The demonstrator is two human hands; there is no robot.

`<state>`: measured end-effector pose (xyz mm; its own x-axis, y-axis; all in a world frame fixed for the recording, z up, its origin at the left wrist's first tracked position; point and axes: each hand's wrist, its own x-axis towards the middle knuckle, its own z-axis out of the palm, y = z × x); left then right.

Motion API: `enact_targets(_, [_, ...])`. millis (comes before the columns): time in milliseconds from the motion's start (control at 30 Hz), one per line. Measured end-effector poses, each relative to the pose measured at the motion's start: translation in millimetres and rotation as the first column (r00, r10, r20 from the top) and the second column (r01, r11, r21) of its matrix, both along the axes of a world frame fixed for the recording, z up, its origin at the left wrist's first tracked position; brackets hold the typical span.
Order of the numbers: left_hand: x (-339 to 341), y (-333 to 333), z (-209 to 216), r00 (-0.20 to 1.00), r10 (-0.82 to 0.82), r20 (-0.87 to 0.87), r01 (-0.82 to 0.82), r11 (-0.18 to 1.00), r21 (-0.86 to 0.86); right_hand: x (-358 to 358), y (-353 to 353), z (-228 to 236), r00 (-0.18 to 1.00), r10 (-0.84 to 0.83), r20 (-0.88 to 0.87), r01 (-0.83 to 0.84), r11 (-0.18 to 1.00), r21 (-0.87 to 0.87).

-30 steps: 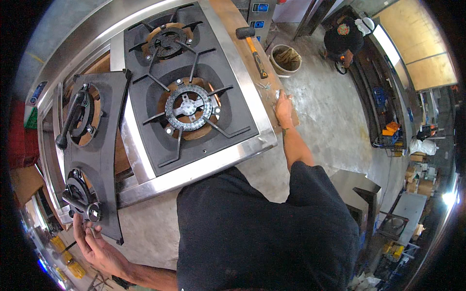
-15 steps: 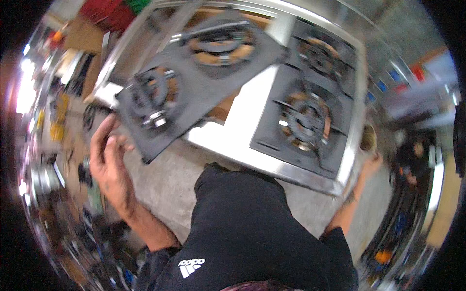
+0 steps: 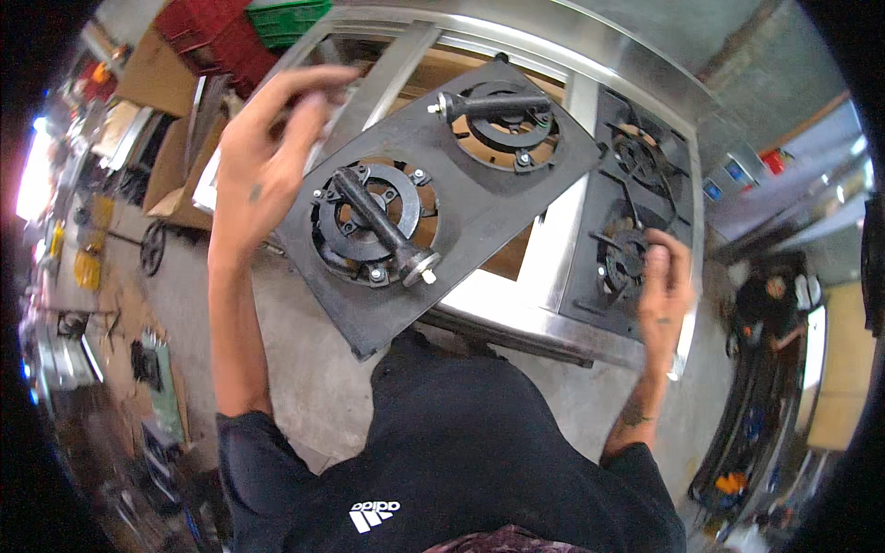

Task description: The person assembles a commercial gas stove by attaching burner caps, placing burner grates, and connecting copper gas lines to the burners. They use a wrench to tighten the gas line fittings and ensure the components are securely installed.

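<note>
A loose black burner plate (image 3: 433, 184) lies askew over the left part of a stainless steel stove (image 3: 516, 300), one corner jutting past the front edge. Two round burners are mounted on it, each crossed by a black burner tube (image 3: 378, 221). My left hand (image 3: 267, 170) is raised over the plate's left corner, blurred, fingers apart and nothing visible in them. My right hand (image 3: 666, 290) hovers at the front burner (image 3: 625, 263) of the right-hand black plate (image 3: 599, 304), which sits square in the stove. Its fingers are bent but apart; whether they touch the burner is unclear.
Red (image 3: 207, 37) and green crates (image 3: 286, 20) stand behind on the left, beside a cardboard box (image 3: 180, 198). A black handwheel (image 3: 152, 247) is on the concrete floor. Another person (image 3: 772, 300) in dark clothes is at the far right.
My left hand has risen from beside the plate's front-left corner to above its left side. My right hand has come from beyond the stove's right side to the front burner.
</note>
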<state>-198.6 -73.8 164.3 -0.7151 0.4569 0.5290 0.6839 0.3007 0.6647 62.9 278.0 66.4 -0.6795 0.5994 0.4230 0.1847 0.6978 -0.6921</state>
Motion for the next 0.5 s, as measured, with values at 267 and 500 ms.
enact_targets(267, [-124,142,-51,0.787,-0.546,-0.288,0.326,0.763,-0.558,-48,-245,34,0.812,0.575,0.096,-0.583,0.807,0.098])
enact_targets(500, [-146,225,-90,0.706,-0.696,-0.132,0.324,0.483,-0.813,-168,-272,-1,0.932,0.145,0.334,-0.313,0.787,0.531])
